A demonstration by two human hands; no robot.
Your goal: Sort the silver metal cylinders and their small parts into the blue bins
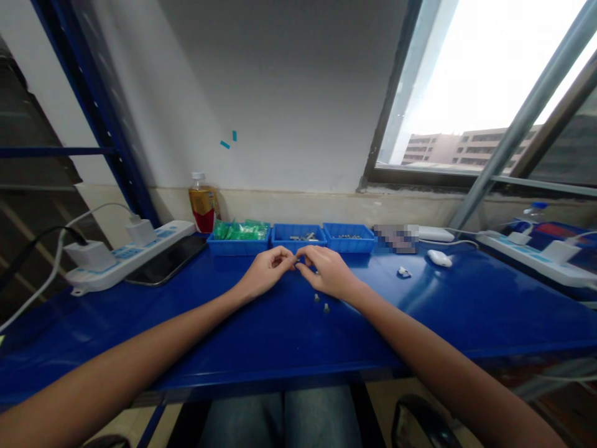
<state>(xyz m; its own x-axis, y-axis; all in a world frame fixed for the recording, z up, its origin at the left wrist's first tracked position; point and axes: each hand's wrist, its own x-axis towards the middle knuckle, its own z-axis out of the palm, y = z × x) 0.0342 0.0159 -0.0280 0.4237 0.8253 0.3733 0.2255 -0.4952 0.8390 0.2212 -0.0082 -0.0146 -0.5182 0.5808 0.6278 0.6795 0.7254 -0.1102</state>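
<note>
My left hand and my right hand meet over the blue table, fingertips together in a pinch. Whatever lies between the fingers is too small and too covered to name. Two small grey metal pieces, one nearer and one farther, rest on the table just below my right hand. Right behind my hands stands the middle blue bin, holding short metal pieces. The right blue bin has small metal parts in it. Green packets fill the left blue bin.
A drink bottle stands behind the left bin. At left are a power strip and a dark phone. To the right lie an earbud, a white case and another power strip. The table's front edge runs below my forearms.
</note>
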